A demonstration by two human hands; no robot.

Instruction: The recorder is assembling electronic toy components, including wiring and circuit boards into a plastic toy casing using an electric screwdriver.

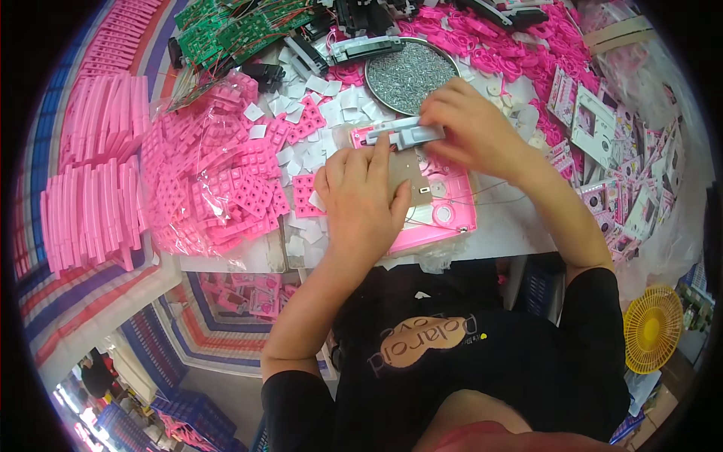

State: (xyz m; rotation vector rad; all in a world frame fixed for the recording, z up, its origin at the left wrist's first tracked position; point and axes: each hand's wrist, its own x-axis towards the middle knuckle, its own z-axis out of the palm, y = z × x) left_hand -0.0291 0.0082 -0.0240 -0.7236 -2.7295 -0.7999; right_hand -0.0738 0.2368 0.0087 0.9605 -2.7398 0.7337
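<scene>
Mostly hidden under the flat left hand (361, 200), the pink casing (444, 218) shows; right hand (471, 124) pinches a grey bar (407, 134).

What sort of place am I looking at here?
Probably a small electronics or toy assembly bench: stacks of pink plastic parts, green circuit boards and a round tray of screws surround the pink housing under the left hand and right hand.

At our left we see a clear plastic bag (197, 197) stuffed with pink keypad pieces. At our right lies a heap of pink-and-white printed packaging cards (602, 158), rectangular, overlapping.
</scene>
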